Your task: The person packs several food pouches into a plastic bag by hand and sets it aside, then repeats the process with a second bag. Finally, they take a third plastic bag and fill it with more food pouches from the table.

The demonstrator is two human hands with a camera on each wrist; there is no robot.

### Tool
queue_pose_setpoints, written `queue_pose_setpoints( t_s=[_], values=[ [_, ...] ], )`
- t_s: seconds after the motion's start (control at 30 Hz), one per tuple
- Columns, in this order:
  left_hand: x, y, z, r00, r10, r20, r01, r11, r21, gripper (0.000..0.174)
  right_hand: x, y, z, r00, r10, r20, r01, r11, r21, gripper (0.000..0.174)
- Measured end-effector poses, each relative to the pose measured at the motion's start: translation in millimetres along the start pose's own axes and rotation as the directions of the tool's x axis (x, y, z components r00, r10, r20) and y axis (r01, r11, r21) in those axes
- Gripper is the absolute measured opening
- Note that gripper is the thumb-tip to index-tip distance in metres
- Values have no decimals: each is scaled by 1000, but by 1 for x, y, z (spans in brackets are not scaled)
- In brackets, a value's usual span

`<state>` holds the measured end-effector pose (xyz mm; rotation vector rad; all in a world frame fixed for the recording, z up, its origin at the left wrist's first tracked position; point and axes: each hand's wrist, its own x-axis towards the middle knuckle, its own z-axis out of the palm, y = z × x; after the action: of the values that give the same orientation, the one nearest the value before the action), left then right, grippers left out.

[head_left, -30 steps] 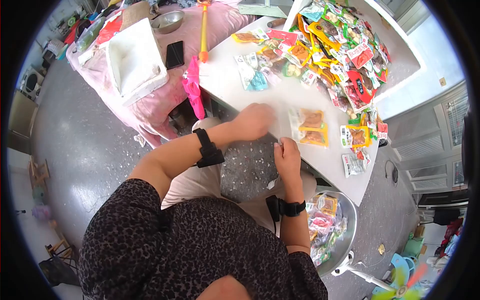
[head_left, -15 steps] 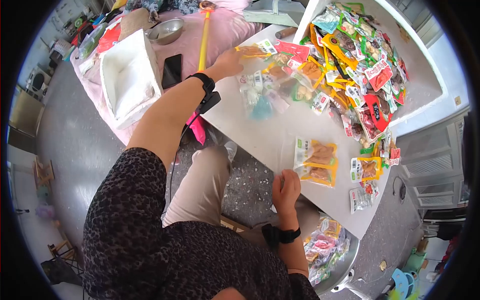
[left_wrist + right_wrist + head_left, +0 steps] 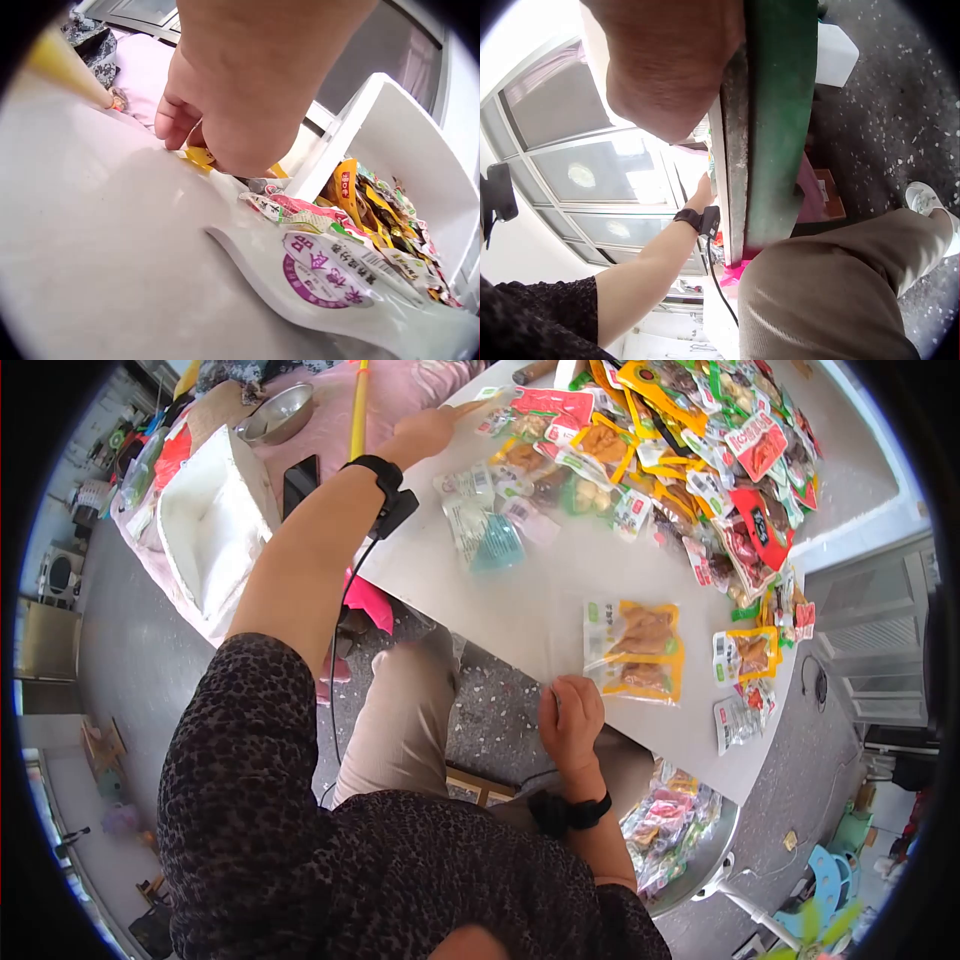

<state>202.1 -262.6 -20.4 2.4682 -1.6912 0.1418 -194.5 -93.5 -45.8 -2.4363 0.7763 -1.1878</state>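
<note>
Packet (image 3: 200,157) at the left hand (image 3: 236,105) shows bright yellow edges.

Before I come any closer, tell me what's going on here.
A person is handling food packets at a white table. The left hand is stretched out to a yellow-edged packet; its grip is hard to make out. The right hand is by the near edge, beside overlapping yellow-edged packets. A heap of packets spills from a white foam box; more lie in a metal basin.
</note>
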Motion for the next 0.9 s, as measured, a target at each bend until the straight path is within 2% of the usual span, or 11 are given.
queue_pose_setpoints(
  t_s=[0.1, 0.2, 0.27, 0.33, 0.43, 0.5, 0.63, 0.73, 0.83, 0.87, 0.9],
  values=[
    [-6, -13, -1, 984, 59, -169, -82, 987, -136, 26, -1, -2, -1, 1000, 1, -8, -1, 1000, -3, 17],
    [-32, -10, -19, 996, -83, -19, 70, 927, -368, 28, -3, 0, 0, 1000, -5, -25, 5, 1000, 7, 16],
    [-67, 8, -40, 973, -204, 112, 212, 580, -787, 25, -3, 1, -3, 999, 27, -21, -25, 998, 55, 15],
    [-106, 23, -54, 958, -158, 238, 259, 122, -958, 24, -5, -6, -11, 985, 171, -8, -169, 977, 130, 15],
    [-171, 51, -74, 938, 43, 345, 338, -344, -876, 28, -5, -28, -23, 876, 482, 40, -464, 814, 350, 14],
    [-224, 77, -89, 918, 180, 354, 397, -455, -797, 29, 1, -46, -24, 803, 589, 86, -525, 633, 568, 15],
    [-306, 113, -88, 821, 437, 367, 567, -557, -606, 33, 2, -60, -12, 818, 528, 227, -461, 366, 809, 20],
    [-343, 128, -92, 777, 487, 398, 629, -577, -522, 30, 1, -78, -15, 812, 456, 364, -498, 214, 841, 22],
    [-364, 126, -84, 727, 511, 458, 675, -411, -613, 29, -4, -83, -18, 792, 446, 417, -525, 148, 838, 22],
    [-364, 122, -85, 700, 500, 509, 684, -265, -680, 33, -7, -82, -19, 795, 434, 424, -527, 147, 837, 22],
    [-362, 114, -84, 730, 482, 485, 649, -265, -713, 36, -8, -80, -21, 798, 424, 429, -528, 148, 836, 22]
  ],
)
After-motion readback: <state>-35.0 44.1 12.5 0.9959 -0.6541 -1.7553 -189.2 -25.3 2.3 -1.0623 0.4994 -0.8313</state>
